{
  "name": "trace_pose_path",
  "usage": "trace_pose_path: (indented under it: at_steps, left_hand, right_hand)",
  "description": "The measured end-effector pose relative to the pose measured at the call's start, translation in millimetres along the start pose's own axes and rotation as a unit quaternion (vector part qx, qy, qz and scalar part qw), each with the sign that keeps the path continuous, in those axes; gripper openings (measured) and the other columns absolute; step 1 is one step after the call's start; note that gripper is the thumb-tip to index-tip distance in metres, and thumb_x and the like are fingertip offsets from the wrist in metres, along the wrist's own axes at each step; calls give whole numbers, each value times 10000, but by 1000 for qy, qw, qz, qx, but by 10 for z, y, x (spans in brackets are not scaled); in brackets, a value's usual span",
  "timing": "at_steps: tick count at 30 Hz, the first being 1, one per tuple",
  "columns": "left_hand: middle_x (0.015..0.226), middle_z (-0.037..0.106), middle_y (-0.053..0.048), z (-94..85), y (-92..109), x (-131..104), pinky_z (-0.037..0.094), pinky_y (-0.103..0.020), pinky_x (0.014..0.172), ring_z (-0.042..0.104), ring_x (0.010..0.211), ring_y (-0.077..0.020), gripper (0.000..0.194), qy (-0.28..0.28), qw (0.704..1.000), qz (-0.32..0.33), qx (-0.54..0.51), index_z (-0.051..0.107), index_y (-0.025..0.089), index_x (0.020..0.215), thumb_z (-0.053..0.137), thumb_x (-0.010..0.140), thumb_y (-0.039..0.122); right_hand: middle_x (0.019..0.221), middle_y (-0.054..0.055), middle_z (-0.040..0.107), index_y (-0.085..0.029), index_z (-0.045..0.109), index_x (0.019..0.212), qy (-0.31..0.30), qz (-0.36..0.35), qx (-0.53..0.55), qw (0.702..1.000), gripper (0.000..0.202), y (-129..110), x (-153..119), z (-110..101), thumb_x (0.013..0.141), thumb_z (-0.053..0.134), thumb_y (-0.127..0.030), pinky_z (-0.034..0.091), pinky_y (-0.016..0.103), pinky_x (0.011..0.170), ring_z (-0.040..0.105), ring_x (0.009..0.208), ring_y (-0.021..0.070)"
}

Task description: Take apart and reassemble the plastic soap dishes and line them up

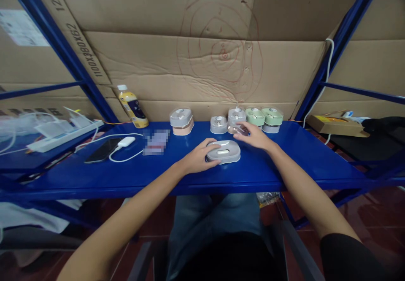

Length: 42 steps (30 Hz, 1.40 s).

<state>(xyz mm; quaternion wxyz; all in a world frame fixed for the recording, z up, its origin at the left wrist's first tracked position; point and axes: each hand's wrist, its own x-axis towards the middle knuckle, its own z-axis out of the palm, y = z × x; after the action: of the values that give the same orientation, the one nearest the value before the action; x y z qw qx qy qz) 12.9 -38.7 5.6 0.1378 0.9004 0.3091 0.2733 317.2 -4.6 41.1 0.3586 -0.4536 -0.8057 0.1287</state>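
A grey oval box (230, 151) with a pale piece in its recessed top lies near the front of the blue table. My left hand (202, 158) grips its left end, thumb in front and fingers behind. Behind the box, to the right, my right hand (248, 135) is closed on a clear lid (234, 128), partly hidden by the fingers. That lid is in front of a stacked grey box (237, 114). A smaller grey box (218, 124) stands just left of it, and green-topped boxes (255, 115) stand to the right.
On the blue table (183, 179), a grey box stacked on a pink one (182, 128) stands at the back. Further left are a yellow bottle (134, 109), a blurred packet (156, 142), a phone (103, 150) and a white charger with its cable (126, 141). Blue posts flank the table.
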Motion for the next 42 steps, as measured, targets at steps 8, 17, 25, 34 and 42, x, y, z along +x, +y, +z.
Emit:
trace_pose_path:
  at_steps: [8,17,25,34,42]
  left_hand:
    - [1448,638,-190,118,-99,46,523,-557,1142,637,1357,-386,1133,49,988,-98,-106,298,211,1581,949,700,497]
    - [1592,536,-191,47,-98,20,451,-555,1210,532,1472,-411,1034,12,996,-65,-53,420,219,1540,922,718,595]
    - [1469,627,-261,-74,164,-175,497,-526,1125,617,1361,-441,974,16,970,-164,178,449,119,1557,822,821,635]
    - [1256,633,-305,-240,579,-277,549,-499,915,647,1143,-465,808,18,848,-273,454,460,24,1562,669,966,529]
    - [1297,618,-269,-263,120,78,559,-461,902,631,1194,-431,535,11,868,-251,429,572,108,1490,607,1026,373]
  right_hand:
    - [1351,111,685,-291,644,1479,-139,-160,13,977,873,-255,-15,242,721,899,-640,519,517,1103,656,1251,332]
    - [1422,104,647,-319,589,1544,-164,-184,11,969,909,-238,9,397,754,882,-660,498,494,1134,640,1293,324]
    - [1476,150,623,-285,582,1542,-49,-110,9,993,727,-86,15,387,1008,471,-766,418,598,1213,560,1408,368]
    - [1197,131,738,-222,764,1196,48,-48,30,997,783,23,52,257,1049,240,-785,502,497,1112,678,1196,313]
    - [1097,125,761,-224,777,1054,23,-68,-5,997,698,61,76,319,1092,259,-691,524,519,1047,689,1101,313]
